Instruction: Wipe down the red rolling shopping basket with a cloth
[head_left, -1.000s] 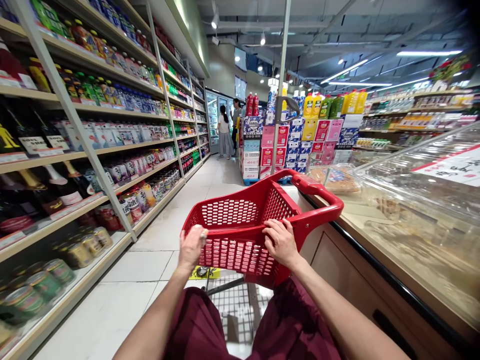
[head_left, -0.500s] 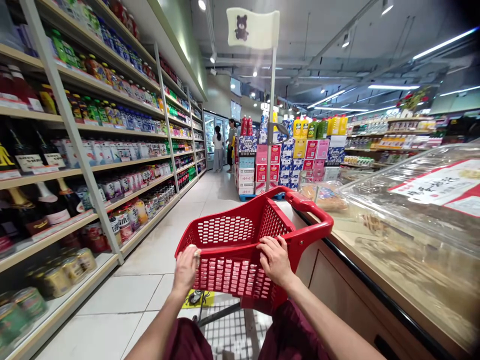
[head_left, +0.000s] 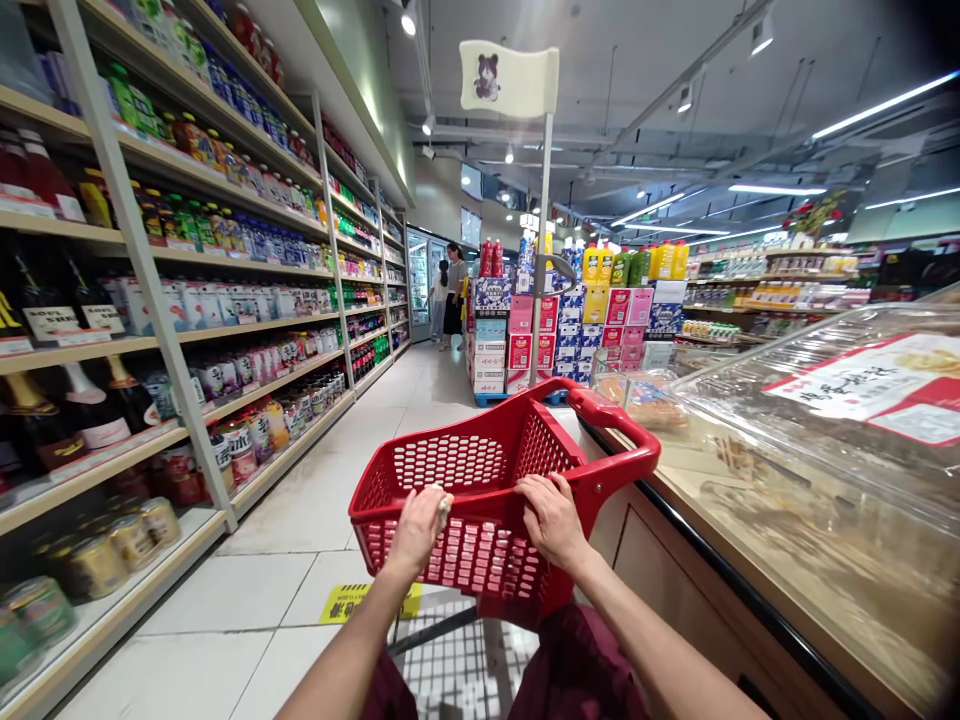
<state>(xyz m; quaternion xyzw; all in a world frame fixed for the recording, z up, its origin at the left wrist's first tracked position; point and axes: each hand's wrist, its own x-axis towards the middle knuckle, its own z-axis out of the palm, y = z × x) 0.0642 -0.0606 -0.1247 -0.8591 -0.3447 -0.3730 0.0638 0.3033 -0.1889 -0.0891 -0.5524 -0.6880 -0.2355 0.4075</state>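
A red plastic shopping cart (head_left: 450,470) with hexagonal holes in its walls stands right in front of me, side-on. My left hand (head_left: 418,528) is closed over the near rim, left of its middle. A small pale crumpled thing (head_left: 444,508) shows at its fingers; its kind cannot be made out. Farther right along the same rim, my right hand (head_left: 553,518) has its fingers curled over the edge. Untouched by either hand, the cart's handle (head_left: 622,425) points to the right. From the cart rises a pole with a cream bear flag (head_left: 510,78).
Shelves of drinks (head_left: 247,330) line the left side. A display counter with clear covers (head_left: 810,420) runs close along the right. Ahead are stacked drink cartons (head_left: 555,330) and people (head_left: 452,295) near glass-door fridges. A yellow floor sticker (head_left: 346,602) lies beneath the cart.
My left hand has slid rightward along the rim, closer to my right hand, which keeps its place. More of the yellow sticker shows, and the people ahead have shifted.
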